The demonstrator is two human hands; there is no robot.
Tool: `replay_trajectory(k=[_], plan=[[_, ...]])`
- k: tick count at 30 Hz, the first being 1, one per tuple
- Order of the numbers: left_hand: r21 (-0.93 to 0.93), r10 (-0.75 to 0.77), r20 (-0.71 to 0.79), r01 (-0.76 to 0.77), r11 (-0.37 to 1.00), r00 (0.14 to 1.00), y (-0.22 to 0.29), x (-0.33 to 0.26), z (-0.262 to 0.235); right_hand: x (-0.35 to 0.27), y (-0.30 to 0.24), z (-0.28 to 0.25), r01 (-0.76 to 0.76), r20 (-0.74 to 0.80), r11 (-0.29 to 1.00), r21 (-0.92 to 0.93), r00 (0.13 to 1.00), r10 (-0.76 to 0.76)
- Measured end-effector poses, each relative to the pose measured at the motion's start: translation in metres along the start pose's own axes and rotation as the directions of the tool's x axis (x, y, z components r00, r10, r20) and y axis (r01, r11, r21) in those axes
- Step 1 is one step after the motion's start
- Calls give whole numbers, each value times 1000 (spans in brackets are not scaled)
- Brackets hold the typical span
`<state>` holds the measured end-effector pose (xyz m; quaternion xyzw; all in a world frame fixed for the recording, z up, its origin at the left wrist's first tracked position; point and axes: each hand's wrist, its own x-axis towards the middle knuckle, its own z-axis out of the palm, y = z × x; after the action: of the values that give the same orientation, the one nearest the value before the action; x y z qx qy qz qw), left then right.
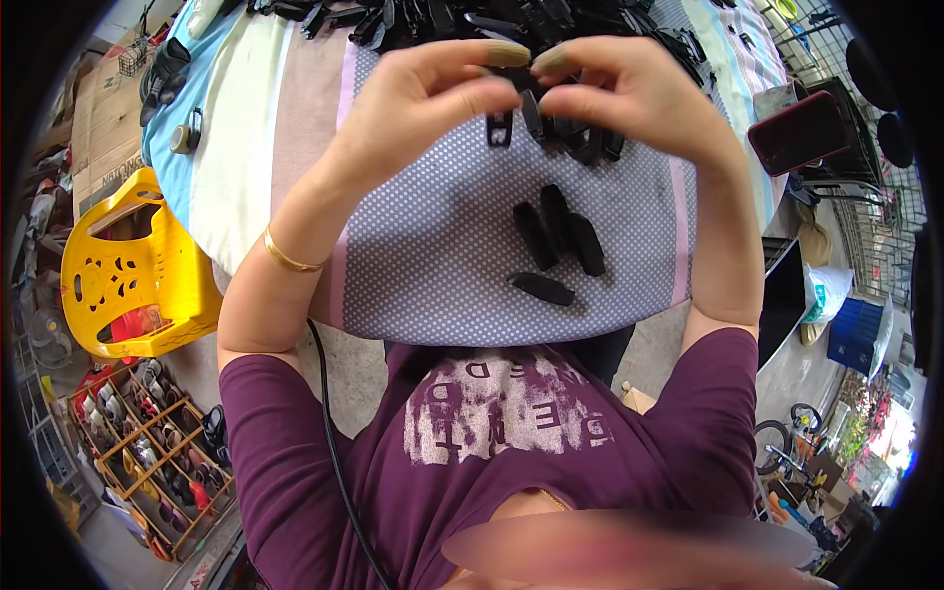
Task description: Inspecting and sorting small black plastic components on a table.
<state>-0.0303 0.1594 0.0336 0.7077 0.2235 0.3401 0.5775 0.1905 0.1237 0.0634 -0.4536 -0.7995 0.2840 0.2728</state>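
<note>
My left hand (423,98) and my right hand (634,93) meet over the far half of the table, fingertips close together. Tan-green covers sit on the index fingers of both. Pinched between the fingertips is a small black plastic piece (518,75), mostly covered by the fingers and slightly blurred. Just below them stands a black part with a slotted frame (500,130), beside a few other dark pieces (587,146). Nearer to me, several long black pieces (558,221) lie loosely grouped, one (542,288) apart in front.
A heap of black parts (423,22) spreads along the table's far side. The table wears a striped, dotted cloth (423,265). A phone (798,134) is at the right edge, a small round object (184,137) at the left. A yellow chair (187,285) stands left; a cable (329,423) hangs by me.
</note>
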Motion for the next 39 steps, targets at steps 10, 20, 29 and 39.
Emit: replay_trajectory(k=[10, 20, 29, 39], plan=[[728, 245, 197, -309, 612, 949, -20, -2, 39, 24, 33, 39, 181, -370, 743, -645, 776, -510], [731, 334, 144, -328, 598, 931, -25, 1, 19, 14, 13, 18, -20, -500, 945, -326, 852, -154], [-326, -235, -97, 192, 926, 967, -14, 5, -4, 6, -9, 38, 163, -444, 952, -259, 855, -267], [-410, -39, -101, -6, 912, 994, -20, 4, -2, 7, 4, 46, 199, -395, 977, 81, 906, -152]])
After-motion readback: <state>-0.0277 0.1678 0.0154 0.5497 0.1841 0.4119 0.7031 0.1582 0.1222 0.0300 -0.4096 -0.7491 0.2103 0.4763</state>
